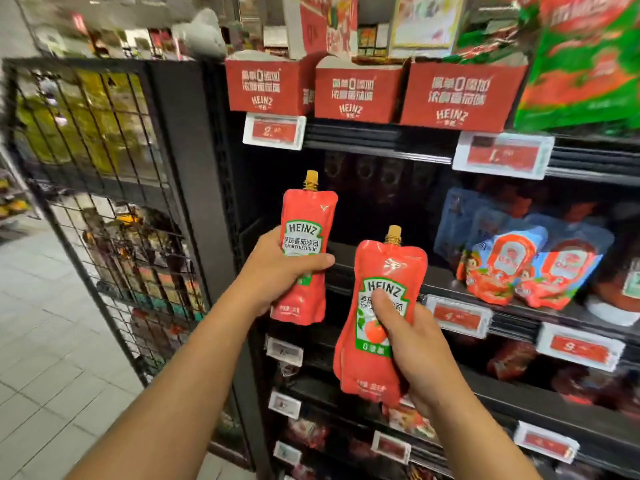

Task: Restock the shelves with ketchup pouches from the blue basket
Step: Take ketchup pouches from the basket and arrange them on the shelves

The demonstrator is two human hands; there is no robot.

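Head view, left to right. A black wire-mesh side panel (104, 188) stands at the end of the shelving; goods behind the mesh are blurred and cannot be identified. Pale floor tiles (52, 341) run below it.

The left hand (282, 268) grips one Heinz ketchup pouch (306, 233) around its middle, thumb across the label, fingers hidden behind. The pouch is upright, its tan cap (311, 178) topmost, held in front of a dark shelf bay (381, 209); the bay's contents are too dim to make out.

Above, three red Heinz display cartons (360, 95) sit side by side on the upper shelf, with price tags (273, 131) clipped to the edge; the figures are smeared.

The right hand (405, 337) holds a stack of ketchup pouches (377, 327), thumb pressed on the front label. More than one edge shows at the lower left, but the count cannot be told. The stack tilts slightly and sits lower than the single pouch, apart from it.

Further right, blue-and-red pouches (512, 265) lean on the middle shelf, and a green-and-red pack (581, 64) is cut off at the frame edge. Lower shelves are dark and blurred.
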